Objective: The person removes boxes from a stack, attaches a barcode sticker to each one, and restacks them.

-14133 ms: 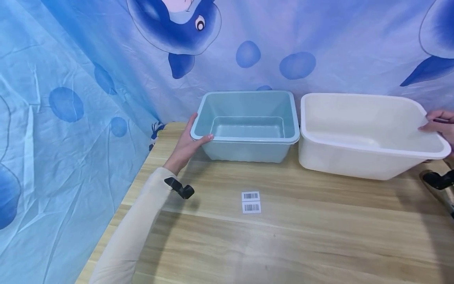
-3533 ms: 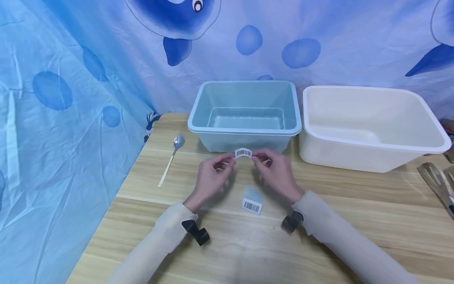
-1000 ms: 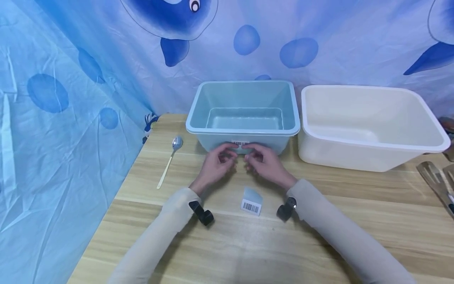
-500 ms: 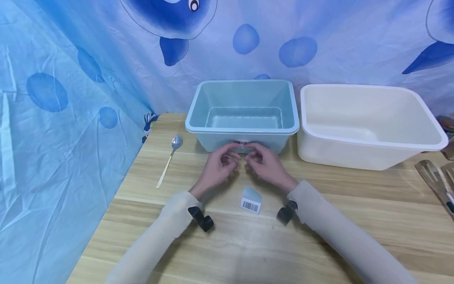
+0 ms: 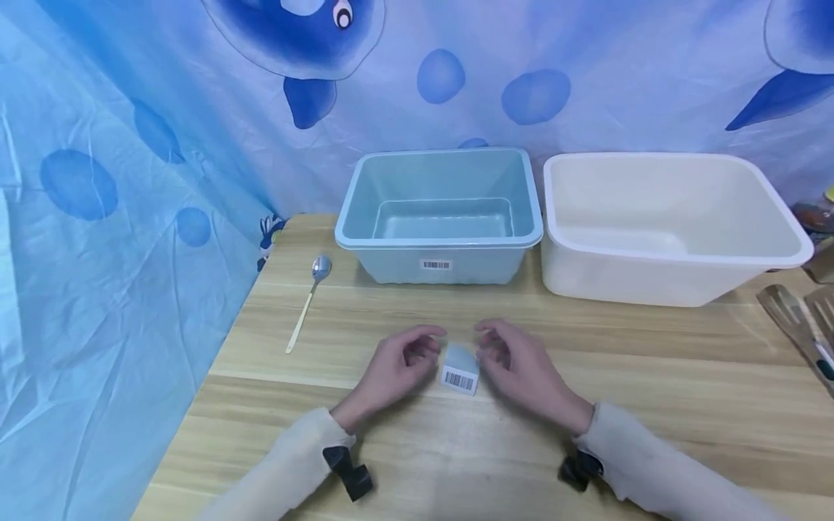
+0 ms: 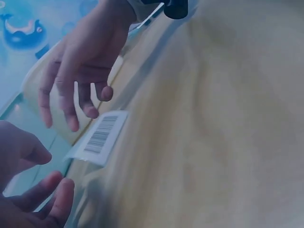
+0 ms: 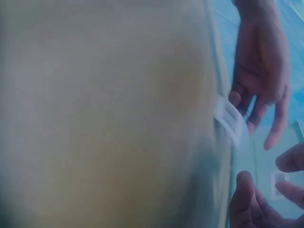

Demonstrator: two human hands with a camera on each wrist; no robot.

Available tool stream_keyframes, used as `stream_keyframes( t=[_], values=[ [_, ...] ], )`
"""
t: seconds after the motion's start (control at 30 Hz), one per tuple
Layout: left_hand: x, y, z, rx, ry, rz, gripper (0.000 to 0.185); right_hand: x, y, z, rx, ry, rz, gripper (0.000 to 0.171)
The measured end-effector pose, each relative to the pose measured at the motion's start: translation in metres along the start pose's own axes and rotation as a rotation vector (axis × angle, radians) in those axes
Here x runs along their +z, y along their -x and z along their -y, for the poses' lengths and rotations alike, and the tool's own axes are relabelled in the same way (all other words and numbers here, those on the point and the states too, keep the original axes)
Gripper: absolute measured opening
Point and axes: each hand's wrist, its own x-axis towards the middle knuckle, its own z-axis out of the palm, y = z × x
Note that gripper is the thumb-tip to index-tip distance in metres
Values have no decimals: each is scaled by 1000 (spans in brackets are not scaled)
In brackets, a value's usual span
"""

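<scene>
My left hand (image 5: 397, 369) hovers just left of a small clear backing sheet with one white barcode label (image 5: 459, 379) lying on the table. On the other side is my right hand (image 5: 524, 373), its fingertips close to the sheet's right edge. Both hands have loosely bent fingers with nothing between them. In the left wrist view the barcode label (image 6: 100, 135) curls up slightly between the two hands. A second barcode sticker (image 5: 436, 265) sits flat on the front wall of the light-blue plastic bin (image 5: 443, 243), behind the hands.
To the right of the blue bin stands a white plastic bin (image 5: 651, 282). A spoon (image 5: 306, 304) lies on the wooden table (image 5: 495, 463) at left. Slotted utensils (image 5: 791, 318) lie at the right edge, with jars (image 5: 814, 217) behind. A blue printed curtain (image 5: 195, 87) hangs behind.
Earlier, both hands pinched one barcode label and then pressed it against the blue bin's front. Now that sticker stays on the bin, and both hands have drawn back to the remaining label.
</scene>
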Motion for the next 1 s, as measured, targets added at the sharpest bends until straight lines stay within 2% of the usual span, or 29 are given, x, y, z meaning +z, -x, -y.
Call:
stream_keyframes(
  t=[0.2, 0.33, 0.5, 0.73, 1.0],
  values=[
    [8, 14, -1, -27, 33, 41, 39, 8, 24, 6, 126, -74, 64, 31],
    [12, 16, -1, -38, 43, 66, 39, 13, 31, 9, 185, -109, 63, 28],
    [14, 15, -4, -75, 4, 89, 38, 18, 34, 9, 254, -236, 61, 29],
    [16, 14, -10, -101, -5, 128, 35, 18, 34, 5, 287, -288, 54, 33],
    [20, 15, -11, -151, 125, 112, 35, 15, 35, 5, 292, -316, 39, 31]
  ],
)
